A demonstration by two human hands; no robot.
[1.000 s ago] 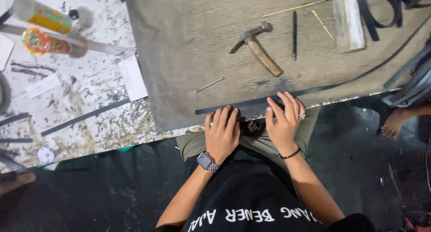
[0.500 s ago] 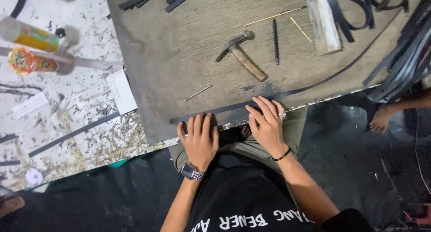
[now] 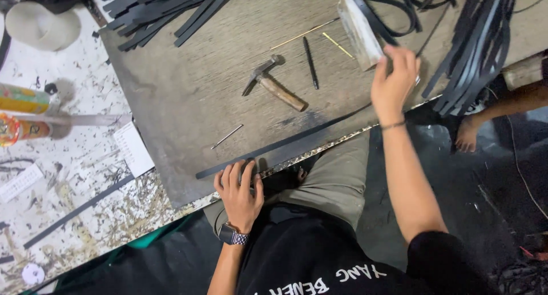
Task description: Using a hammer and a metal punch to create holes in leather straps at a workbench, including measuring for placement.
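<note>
A long, thin black strip of flat material (image 3: 274, 147) lies near the front edge of the grey-brown work board (image 3: 188, 83). Its long axis runs on a slant, from its near end by the left hand (image 3: 240, 195) up and away toward the right. The left hand rests flat, fingers spread, with its fingertips on the strip's near end, pressing rather than gripping. The right hand (image 3: 394, 81) is raised farther along the board, fingers loosely open, just beside one pale rectangular block (image 3: 358, 29); whether it touches the block cannot be told. On the board lie one wooden-handled hammer (image 3: 274, 85), one black pen (image 3: 310, 62), two thin yellow sticks (image 3: 302, 34) and one small metal pin (image 3: 226, 136). Two bundles of black strips (image 3: 165, 6) lie at the far edge, too many to count.
</note>
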